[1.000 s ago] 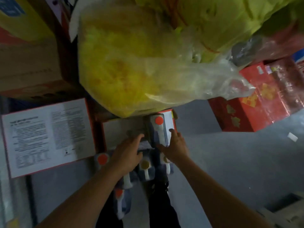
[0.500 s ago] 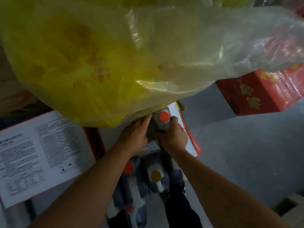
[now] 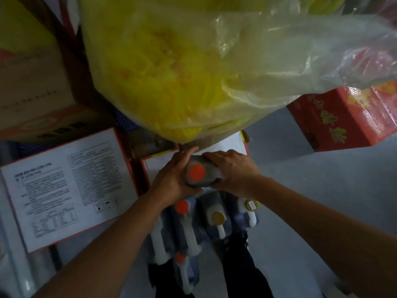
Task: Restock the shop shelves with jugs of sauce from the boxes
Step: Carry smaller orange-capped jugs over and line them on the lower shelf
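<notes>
Your grey floor [image 3: 322,201] carries: jugs [image 3: 217,218], 1 red box [image 3: 343,123], 1 white-topped box [image 3: 64,186].

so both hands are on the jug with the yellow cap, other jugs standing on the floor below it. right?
Not quite. The jug gripped between the left hand and the right hand has an orange-red cap, not a yellow one, as the head view shows. The yellow caps are on two of the jugs on the floor below it. The rest stands.

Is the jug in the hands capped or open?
Capped: an orange cap sits on the jug held between left hand and right hand.
</notes>
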Action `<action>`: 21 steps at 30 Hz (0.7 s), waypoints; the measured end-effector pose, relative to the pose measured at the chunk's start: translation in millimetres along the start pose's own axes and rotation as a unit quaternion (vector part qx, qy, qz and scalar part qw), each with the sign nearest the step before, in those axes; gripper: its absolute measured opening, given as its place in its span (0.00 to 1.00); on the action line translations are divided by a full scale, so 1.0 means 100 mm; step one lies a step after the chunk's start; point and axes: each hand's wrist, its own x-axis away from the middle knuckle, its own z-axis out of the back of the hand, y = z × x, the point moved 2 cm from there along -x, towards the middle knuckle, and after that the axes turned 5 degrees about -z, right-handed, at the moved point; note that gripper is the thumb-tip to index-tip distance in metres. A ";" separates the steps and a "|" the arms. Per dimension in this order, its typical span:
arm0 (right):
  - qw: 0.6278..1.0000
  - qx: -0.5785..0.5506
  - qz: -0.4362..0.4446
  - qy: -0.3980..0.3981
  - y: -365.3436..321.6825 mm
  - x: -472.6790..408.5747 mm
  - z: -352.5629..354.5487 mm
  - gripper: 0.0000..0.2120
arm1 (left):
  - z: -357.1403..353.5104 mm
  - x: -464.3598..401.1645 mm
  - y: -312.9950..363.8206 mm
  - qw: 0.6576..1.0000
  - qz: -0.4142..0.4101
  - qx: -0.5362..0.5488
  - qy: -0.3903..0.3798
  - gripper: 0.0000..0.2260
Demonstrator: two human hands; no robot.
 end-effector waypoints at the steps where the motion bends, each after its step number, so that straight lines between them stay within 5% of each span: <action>1: 1.000 0.015 0.016 0.003 -0.08 0.05 0.07 0.40 | 0.06 0.10 0.03 1.000 0.008 0.018 -0.001 0.51; 12: 0.978 -0.082 0.191 0.023 -1.47 0.80 1.04 0.42 | 1.31 1.89 0.96 0.982 0.096 -0.064 0.147 0.39; 16: 0.952 -0.168 0.249 0.048 -2.33 1.18 1.69 0.47 | 2.16 3.13 1.55 0.942 0.167 -0.027 0.290 0.38; 21: 0.872 -0.305 0.378 -0.057 -3.91 2.00 2.55 0.53 | 3.05 4.90 2.70 0.859 0.202 -0.022 0.470 0.39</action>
